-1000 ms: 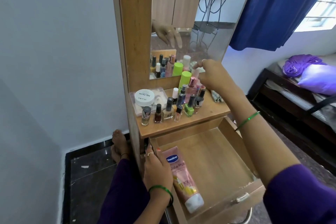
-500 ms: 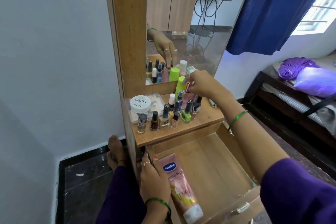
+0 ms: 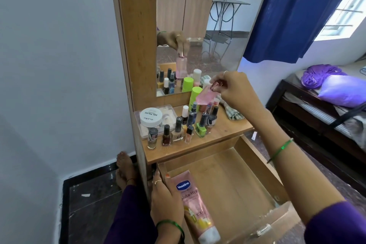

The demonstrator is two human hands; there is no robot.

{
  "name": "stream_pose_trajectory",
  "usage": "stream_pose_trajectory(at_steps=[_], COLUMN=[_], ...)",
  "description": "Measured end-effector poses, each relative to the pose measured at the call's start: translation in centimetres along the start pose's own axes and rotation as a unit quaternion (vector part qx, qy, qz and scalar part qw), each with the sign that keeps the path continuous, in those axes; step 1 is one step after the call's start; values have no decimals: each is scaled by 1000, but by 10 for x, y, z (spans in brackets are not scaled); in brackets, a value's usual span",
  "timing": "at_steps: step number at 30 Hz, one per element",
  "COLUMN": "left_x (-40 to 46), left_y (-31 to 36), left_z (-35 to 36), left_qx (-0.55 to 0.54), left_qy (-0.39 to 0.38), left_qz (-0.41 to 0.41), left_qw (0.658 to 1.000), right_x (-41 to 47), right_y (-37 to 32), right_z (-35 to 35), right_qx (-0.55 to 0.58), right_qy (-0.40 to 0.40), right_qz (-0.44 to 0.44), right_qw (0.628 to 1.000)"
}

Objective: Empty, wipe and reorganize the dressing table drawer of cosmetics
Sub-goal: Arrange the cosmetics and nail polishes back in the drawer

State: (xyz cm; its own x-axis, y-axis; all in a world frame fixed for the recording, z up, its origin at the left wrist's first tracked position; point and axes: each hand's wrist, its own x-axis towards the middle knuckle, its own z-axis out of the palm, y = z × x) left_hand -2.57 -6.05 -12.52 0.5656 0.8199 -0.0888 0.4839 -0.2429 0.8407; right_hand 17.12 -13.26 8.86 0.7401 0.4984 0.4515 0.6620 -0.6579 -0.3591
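Observation:
The wooden drawer point(image 3: 255, 156) stands pulled out below the dressing table shelf point(image 3: 223, 130). A pink Vaseline tube point(image 3: 195, 206) lies along the drawer's left side. My left hand point(image 3: 165, 202) rests on the drawer's left wall with its thumb beside the tube. My right hand point(image 3: 235, 91) holds a pink perfume bottle point(image 3: 205, 97) by its cap, lifted and tilted above the shelf. Several nail polish bottles point(image 3: 178, 130) stand clustered on the shelf, with a green-capped bottle point(image 3: 195, 95) behind them and a white nail polish remover tub point(image 3: 151, 117) on a clear box.
A mirror point(image 3: 198, 31) rises behind the shelf. A folded checked cloth point(image 3: 232, 111) lies at the shelf's right end. A bed point(image 3: 324, 109) with purple bedding stands to the right, under a blue curtain point(image 3: 297, 12). My feet point(image 3: 124, 170) rest on dark floor at left.
My right hand has closed on the pink perfume bottle's cap and lifted it out of the cluster, tilting it. My left hand stays on the drawer's left wall.

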Motion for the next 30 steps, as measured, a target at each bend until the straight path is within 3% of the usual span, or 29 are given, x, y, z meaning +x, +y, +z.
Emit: stream_pose_trajectory(at_steps=[5, 10, 16, 20, 30], left_x=[-2, -4, -6, -6, -6], left_y=[1, 5, 7, 6, 6], left_z=[-2, -3, -5, -4, -3], left_qx=[1, -4, -12, -20, -26], left_qy=[1, 9, 13, 16, 8], left_qz=[5, 15, 19, 20, 13], left_qw=[1000, 1000, 1000, 999, 1000], right_x=[-29, -68, -121, -155, -147], right_y=[-7, -11, 11, 33, 57], right_z=[-29, -51, -30, 13, 92], right_qx=[77, 159, 291, 360, 294], right_qy=[91, 96, -18, -140, -356], right_qz=[-12, 41, 141, 214, 243], right_qw=[993, 982, 946, 897, 853])
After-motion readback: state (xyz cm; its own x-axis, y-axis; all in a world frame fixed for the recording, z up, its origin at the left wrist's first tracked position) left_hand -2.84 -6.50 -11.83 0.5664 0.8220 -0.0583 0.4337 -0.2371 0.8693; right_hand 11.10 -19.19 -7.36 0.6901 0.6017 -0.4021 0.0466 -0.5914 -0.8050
